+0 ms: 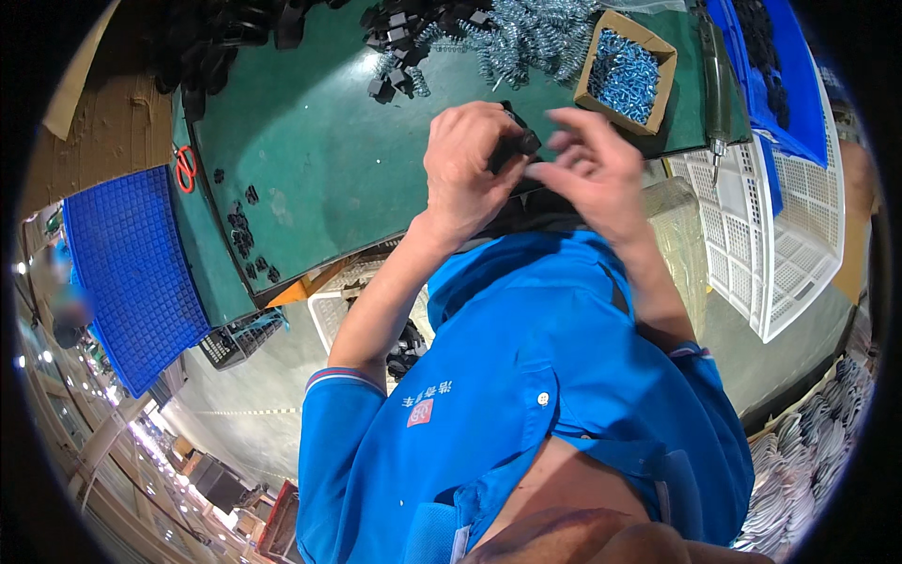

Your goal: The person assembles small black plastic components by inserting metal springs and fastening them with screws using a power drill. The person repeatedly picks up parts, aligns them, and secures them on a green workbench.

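Note:
My left hand (467, 167) is closed around a small black plastic part (519, 144) at the table's near edge, and its fingers hide much of that part. Just to the right is my right hand (597, 167), slightly blurred, its thumb and index finger apart and the other fingers curled. Its thumb tip comes close to the black part; whether they touch I cannot tell. Beyond both hands lie a heap of silvery coil springs (536, 42) and a pile of black plastic blocks (395, 33). A cardboard box of bluish screws (628, 77) stands behind my right hand.
A power screwdriver (717, 94) lies on the right of the green table (319, 160). Blue bins (799, 85) and white crates (752, 235) stand beyond it. At the left are red-handled scissors (185, 170), small black pieces (241, 233), a blue mat (136, 273) and cardboard (117, 141).

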### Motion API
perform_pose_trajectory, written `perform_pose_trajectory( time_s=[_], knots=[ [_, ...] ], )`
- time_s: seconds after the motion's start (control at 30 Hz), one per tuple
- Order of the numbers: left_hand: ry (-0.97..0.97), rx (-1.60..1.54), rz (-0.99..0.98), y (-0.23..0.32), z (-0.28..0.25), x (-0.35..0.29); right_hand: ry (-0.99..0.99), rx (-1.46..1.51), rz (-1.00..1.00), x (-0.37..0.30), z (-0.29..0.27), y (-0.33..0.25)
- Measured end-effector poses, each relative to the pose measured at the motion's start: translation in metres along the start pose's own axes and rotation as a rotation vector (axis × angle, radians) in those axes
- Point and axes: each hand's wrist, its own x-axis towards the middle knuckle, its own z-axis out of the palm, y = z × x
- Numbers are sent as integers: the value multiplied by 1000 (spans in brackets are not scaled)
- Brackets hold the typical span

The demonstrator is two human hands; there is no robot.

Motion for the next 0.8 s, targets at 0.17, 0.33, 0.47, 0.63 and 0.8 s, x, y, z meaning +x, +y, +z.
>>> perform_pose_trajectory(
  time_s=[0.17,0.33,0.47,0.63,0.8],
  knots=[
    [-23,119,-6,-6,-9,-9,-18,227,182,11,19,16],
    [-92,133,-439,-22,-15,-9,69,103,121,15,10,18],
    [-215,151,-482,-26,-10,-9,69,-48,55,22,18,24],
    [-252,156,-517,-27,-9,-8,54,-327,-117,33,28,27],
    [-418,-52,-709,-30,-17,3,119,-422,-204,41,41,34]
  ],
)
